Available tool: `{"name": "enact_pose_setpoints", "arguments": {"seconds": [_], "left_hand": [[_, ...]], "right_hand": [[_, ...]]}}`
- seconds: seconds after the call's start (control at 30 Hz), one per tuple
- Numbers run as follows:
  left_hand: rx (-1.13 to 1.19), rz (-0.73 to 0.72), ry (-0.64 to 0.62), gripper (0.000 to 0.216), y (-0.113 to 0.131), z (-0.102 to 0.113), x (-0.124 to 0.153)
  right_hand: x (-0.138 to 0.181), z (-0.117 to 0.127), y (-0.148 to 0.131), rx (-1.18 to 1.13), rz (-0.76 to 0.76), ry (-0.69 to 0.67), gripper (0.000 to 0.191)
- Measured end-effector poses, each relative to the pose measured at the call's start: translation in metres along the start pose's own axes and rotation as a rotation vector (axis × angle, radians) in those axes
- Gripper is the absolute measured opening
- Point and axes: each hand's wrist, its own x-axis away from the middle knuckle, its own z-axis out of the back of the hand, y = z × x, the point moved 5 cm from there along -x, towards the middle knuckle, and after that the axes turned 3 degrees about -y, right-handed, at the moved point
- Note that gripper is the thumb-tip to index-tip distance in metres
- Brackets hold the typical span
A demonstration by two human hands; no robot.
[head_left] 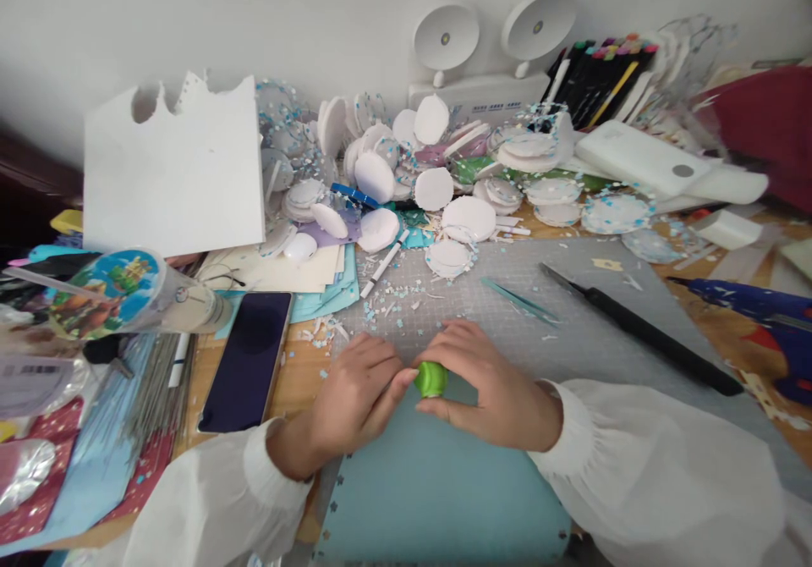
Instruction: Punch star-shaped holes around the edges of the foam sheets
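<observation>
One printed cup point(120, 292) lies on its side at the far left, with a white foam board point(174, 169) propped against the wall behind it. A dark phone point(247, 360) lies face up on the wooden desk point(298, 381), just beside the left hand point(359, 393).

Left hand: fingers curled under, thumb tip against the left side of a small green object point(431, 378). Whether it actually grips the object cannot be told.

Green object: at the centre, between the two hands, over the near edge of the grey cutting mat point(507, 296) and just above a blue sheet of paper point(437, 482).

Right hand point(491, 398): closed on the green object, fingers over its top and thumb beneath.

A heap of white discs point(444, 186) and paper scraps covers the far side of the desk. Tweezers point(520, 300) lie on the mat beyond the right hand, well apart from it. A long black tool point(640, 330) lies slantwise further right. A blue glue gun point(754, 313) rests at the right edge. Marker pens point(602, 68) stand against the wall.
</observation>
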Motion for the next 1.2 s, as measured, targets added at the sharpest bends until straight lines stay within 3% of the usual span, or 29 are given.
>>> {"name": "enact_pose_setpoints", "arguments": {"seconds": [0.3, 0.73, 1.03, 1.2], "left_hand": [[0.027, 0.044, -0.006, 0.031, -0.003, 0.000, 0.001], [0.069, 0.078, 0.085, 0.031, -0.006, 0.003, 0.004], [0.001, 0.067, 0.088, 0.030, -0.003, 0.004, 0.002], [-0.097, 0.103, 0.107, 0.024, 0.007, 0.017, -0.001]], "right_hand": [[0.000, 0.004, 0.000, -0.001, -0.020, 0.023, 0.029], [0.001, 0.011, 0.006, -0.072, -0.037, -0.006, 0.028], [0.001, 0.009, 0.009, -0.026, 0.018, 0.002, 0.022], [0.000, 0.008, 0.010, 0.006, 0.033, 0.017, 0.018]]}}
